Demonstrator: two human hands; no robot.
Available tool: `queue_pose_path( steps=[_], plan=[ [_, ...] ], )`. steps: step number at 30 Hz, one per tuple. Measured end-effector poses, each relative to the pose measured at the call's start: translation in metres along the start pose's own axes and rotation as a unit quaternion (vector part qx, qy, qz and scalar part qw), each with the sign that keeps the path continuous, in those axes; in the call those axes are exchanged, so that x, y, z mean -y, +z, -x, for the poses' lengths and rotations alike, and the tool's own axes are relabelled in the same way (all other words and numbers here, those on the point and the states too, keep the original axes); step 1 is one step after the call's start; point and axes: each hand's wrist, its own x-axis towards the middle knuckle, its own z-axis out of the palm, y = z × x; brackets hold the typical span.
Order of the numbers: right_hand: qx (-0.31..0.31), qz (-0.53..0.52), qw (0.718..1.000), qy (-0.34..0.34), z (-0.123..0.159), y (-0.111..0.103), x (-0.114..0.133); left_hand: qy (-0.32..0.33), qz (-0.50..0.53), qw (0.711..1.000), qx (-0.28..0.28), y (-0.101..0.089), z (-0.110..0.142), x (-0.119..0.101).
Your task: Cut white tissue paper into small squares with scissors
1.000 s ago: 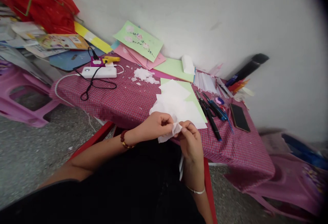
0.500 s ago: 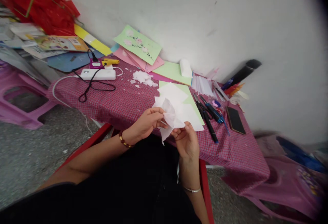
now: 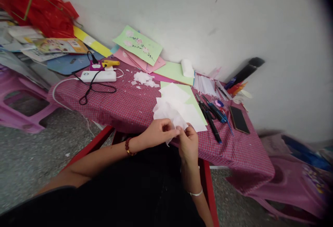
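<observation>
My left hand point(image 3: 160, 131) and my right hand point(image 3: 189, 140) meet at the table's front edge, fingers pinched together on a thin white tissue paper point(image 3: 177, 119). The tissue is crumpled where the fingertips grip it, and a corner hangs below them. Its far part overlaps the white sheets point(image 3: 196, 116) behind, so its outline is hard to make out. Those sheets lie on a light green sheet point(image 3: 194, 97). Beyond them, to the left, is a small heap of torn white paper pieces point(image 3: 143, 78).
Right of the sheets lie black scissors point(image 3: 207, 111), a black marker point(image 3: 214, 130), a blue-handled tool point(image 3: 220, 114) and a phone point(image 3: 239, 119). A white power strip point(image 3: 98, 76) with cords sits at left. A green card with painted flowers point(image 3: 139, 45) leans at the wall.
The tissue was bunched small between my fingers, then opened out and lifted. Now my left hand has come closer to my right, both fingertips together on the tissue.
</observation>
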Motion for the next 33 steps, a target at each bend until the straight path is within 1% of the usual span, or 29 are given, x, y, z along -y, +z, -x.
queue_pose_path(
  steps=[2,4,7,10,12,16,20,23,25,27,29,33],
  plan=[
    [0.005,-0.024,1.000,0.005,0.001,0.000,0.000,0.005,-0.018,1.000,0.016,0.003,0.001,0.002],
    [0.018,-0.038,0.999,0.007,0.002,0.000,0.001,0.012,-0.034,0.999,0.013,0.004,0.001,0.004],
    [0.028,-0.026,0.999,0.004,0.003,0.000,0.004,0.034,-0.085,0.996,0.007,0.001,0.000,0.006],
    [0.009,-0.009,1.000,0.013,0.003,-0.001,0.006,0.066,-0.150,0.986,-0.017,-0.005,-0.001,0.005],
    [-0.006,-0.018,1.000,0.014,0.001,-0.001,0.006,0.073,-0.165,0.983,-0.037,-0.008,-0.001,0.003],
    [-0.015,-0.037,0.999,0.010,-0.003,-0.002,0.006,0.053,-0.129,0.989,-0.044,-0.012,-0.003,-0.001],
    [-0.016,-0.054,0.998,0.010,-0.004,-0.001,0.008,0.031,-0.084,0.995,-0.042,-0.010,-0.004,-0.003],
    [0.000,-0.065,0.998,0.010,-0.001,0.003,0.009,0.043,-0.086,0.995,-0.021,-0.006,-0.003,0.000],
    [0.008,-0.052,0.999,0.003,0.000,0.005,0.008,0.060,-0.093,0.994,0.003,-0.004,-0.002,0.002],
    [0.007,-0.031,0.999,-0.007,0.000,0.005,0.006,0.068,-0.094,0.993,0.012,-0.004,-0.001,0.002],
    [-0.008,-0.010,1.000,-0.022,-0.001,0.003,0.005,0.063,-0.086,0.994,-0.003,-0.005,0.000,0.000],
    [-0.047,0.053,0.996,-0.049,-0.004,-0.002,0.003,0.058,-0.046,0.995,-0.064,-0.008,0.001,-0.005]
  ],
)
